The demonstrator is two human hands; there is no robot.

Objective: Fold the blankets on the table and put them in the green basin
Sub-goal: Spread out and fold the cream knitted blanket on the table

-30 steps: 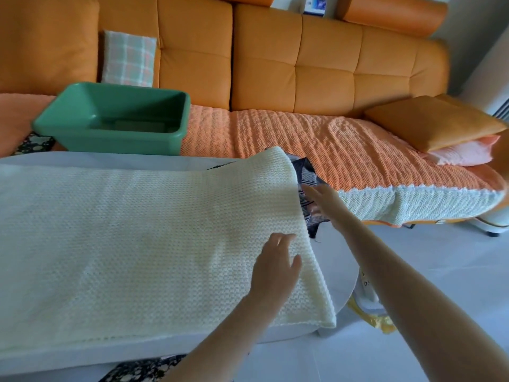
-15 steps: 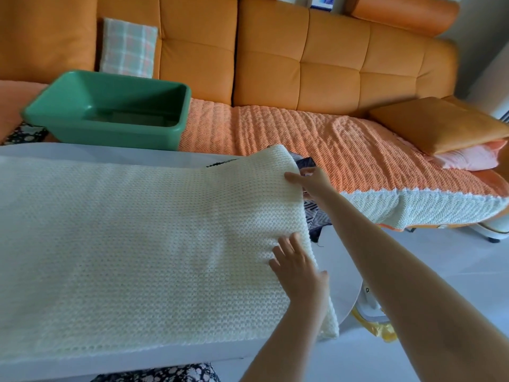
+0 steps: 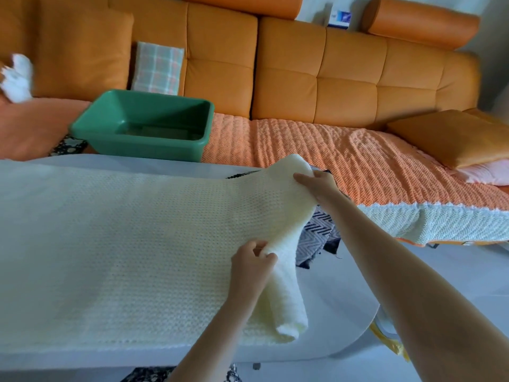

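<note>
While left hand [image 3: 252, 260] and right hand [image 3: 316, 183] grip cream blanket [image 3: 124, 244] | no legible writing

both hands [image 3: 252, 260] now grip the cream blanket's [image 3: 124, 244] right edge — lifted, rolled inward.

The blanket [image 3: 124, 244] is bumpy knitted cloth, the basin [image 3: 154, 144] smooth shiny plastic, and the sofa [image 3: 344, 78] smooth leather.
</note>
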